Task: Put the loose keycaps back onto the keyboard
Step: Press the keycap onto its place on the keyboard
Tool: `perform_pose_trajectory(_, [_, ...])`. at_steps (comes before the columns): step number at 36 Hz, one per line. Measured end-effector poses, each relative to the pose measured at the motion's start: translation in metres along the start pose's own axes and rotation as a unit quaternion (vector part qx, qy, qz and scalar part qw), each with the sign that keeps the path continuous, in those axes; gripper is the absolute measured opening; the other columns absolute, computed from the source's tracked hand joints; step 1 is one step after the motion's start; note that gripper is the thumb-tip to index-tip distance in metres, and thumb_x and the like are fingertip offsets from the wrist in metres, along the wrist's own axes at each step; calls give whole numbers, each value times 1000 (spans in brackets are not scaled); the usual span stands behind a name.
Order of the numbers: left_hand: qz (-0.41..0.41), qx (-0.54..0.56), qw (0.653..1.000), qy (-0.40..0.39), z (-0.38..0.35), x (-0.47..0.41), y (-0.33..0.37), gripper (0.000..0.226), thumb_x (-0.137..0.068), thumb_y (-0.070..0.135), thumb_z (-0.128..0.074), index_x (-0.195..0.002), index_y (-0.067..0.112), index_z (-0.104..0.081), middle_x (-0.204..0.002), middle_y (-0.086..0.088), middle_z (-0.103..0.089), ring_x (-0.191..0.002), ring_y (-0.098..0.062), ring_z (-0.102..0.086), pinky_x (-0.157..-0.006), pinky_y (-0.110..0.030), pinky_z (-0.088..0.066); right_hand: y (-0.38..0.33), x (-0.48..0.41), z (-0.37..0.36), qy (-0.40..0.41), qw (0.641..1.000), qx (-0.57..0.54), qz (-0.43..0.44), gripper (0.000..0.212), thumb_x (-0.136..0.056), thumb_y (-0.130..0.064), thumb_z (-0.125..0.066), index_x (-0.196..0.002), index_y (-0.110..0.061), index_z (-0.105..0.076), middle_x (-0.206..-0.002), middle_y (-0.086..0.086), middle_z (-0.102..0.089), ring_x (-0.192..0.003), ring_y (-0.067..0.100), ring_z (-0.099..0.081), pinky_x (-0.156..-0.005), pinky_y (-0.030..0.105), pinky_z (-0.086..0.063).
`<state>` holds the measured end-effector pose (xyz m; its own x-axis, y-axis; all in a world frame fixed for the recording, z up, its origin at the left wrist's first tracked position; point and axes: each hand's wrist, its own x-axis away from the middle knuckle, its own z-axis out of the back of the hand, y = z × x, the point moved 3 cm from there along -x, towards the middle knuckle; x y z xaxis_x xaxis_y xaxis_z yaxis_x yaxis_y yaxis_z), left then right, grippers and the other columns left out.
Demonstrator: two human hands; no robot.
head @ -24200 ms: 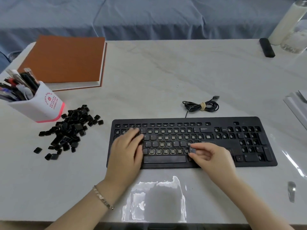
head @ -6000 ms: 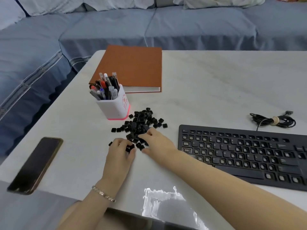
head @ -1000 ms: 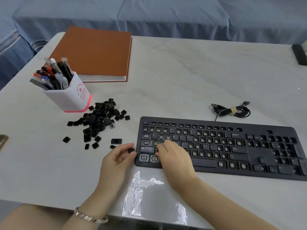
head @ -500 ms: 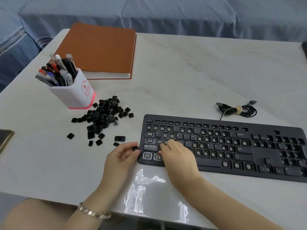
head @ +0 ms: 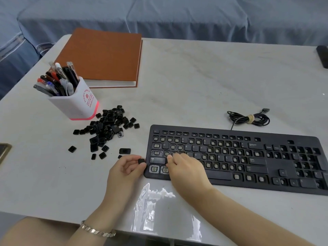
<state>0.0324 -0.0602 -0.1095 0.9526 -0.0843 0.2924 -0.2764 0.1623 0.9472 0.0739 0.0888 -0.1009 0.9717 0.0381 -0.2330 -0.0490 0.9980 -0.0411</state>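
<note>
Left hand (head: 124,167): grip is pinching one keycap (head: 141,161) between thumb and forefinger. The keyboard (head: 257,185) is lying just right of that grip.
Right hand (head: 184,167): fingers are bending onto the keys right of the left grip; I cannot tell if they are holding anything.
Progress: early, I'd judge. Few caps are sitting seated and most sockets are showing bare. The pile of loose keycaps (head: 108,126) is waiting beyond the left grip.
Pen cup (head: 78,103), beyond the pile: is holding pens (head: 56,80).

Pale marbled table (head: 213,77); blue-grey sofa (head: 177,15) behind; glare near front edge.
</note>
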Motion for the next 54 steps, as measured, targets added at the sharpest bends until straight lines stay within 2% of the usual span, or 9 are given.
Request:
perform_pose_trajectory(9, [1, 7, 1000, 11, -1, -1, -3, 17, -80, -1, -68, -91, 11, -65, -89, -6, -69, -86, -19, -65, -85, -27, -49, 12, 4, 0, 9, 984, -164, -69, 8, -65, -22, -67, -66, -16, -70, -50, -5, -42, -41, 15, -44, -37, 13, -22])
perform_pose_trajectory(14, [8, 20, 1000, 14, 1, -3, -7, 17, -80, -1, -69, -91, 10, -65, -88, -7, -68, -87, -21, -64, -85, -27, -50, 17, 3, 0, -40, 954, -281, -99, 15, -81, -20, -63, -88, -11, -72, -67, -8, -37, -61, 22, -56, -55, 25, -47])
perform_pose_trajectory(18, [9, 29, 1000, 7, 2, -3, -8, 17, -80, -1, -68, -90, 11, -64, -86, -6, -68, -83, -19, -65, -79, -23, -50, 18, -1, 5, -116, 958, -251, -77, 28, -95, -24, -51, -117, -10, -62, -85, -3, -39, -89, 24, -54, -79, 31, -44])
perform_pose_trajectory(31, [13, 44, 999, 6, 3, -2, -8, 19, -78, -4, -69, -87, 13, -65, -75, 4, -66, -69, -4, -63, -72, -13, -51, 12, -11, 7, -198, 970, -129, -51, 26, -100, -24, -36, -104, -10, -57, -94, 3, -40, -98, 24, -52, -69, 28, -36])
perform_pose_trajectory(37, [13, 41, 999, 7, 2, -2, -7, 19, -79, -4, -68, -86, 13, -65, -78, 0, -65, -73, -10, -62, -72, -12, -50, 2, -13, 8, -199, 976, -66, -56, 8, -87, -11, -59, -93, -8, -60, -84, 0, -33, -86, 23, -53, -57, 26, -29])
perform_pose_trajectory(40, [9, 39, 999, 7, 2, -1, -7, 19, -79, -4, -68, -86, 13, -65, -78, 0, -66, -74, -11, -62, -70, -9, -49, -1, -9, 12, -158, 987, -17, -33, 42, -29, -14, -92, -59, -9, -63, -54, 0, -39, -43, 17, -44, -42, 19, -11])
perform_pose_trajectory(42, [4, 33, 999, 6, 2, -1, -6, 19, -79, -4, -68, -86, 13, -65, -77, 2, -66, -74, -11, -63, -69, -9, -48, 0, -4, 3, -149, 988, -19, -41, 46, -18, -12, -91, -56, -6, -65, -48, 0, -46, -37, 17, -45, -44, 19, -13])
perform_pose_trajectory(46, [-2, 17, 1000, 5, 2, -1, -7, 18, -79, -2, -68, -87, 14, -66, -81, 2, -67, -79, -13, -64, -73, -11, -49, -3, 0, 4, -100, 995, -6, -15, 20, -50, -15, -76, -65, -2, -71, -53, -1, -53, -42, 18, -50, -36, 18, -28])
perform_pose_trajectory(54, [-21, -10, 1000, 6, -1, -5, 5, 25, -84, 0, -64, -85, 25, -67, -81, 3, -68, -78, -11, -63, -73, -12, -48, 30, 7, 11, -82, 977, -187, -63, 28, -89, -27, -47, -104, -28, -70, -64, -11, -42, -62, 14, -58, -49, 22, -39])
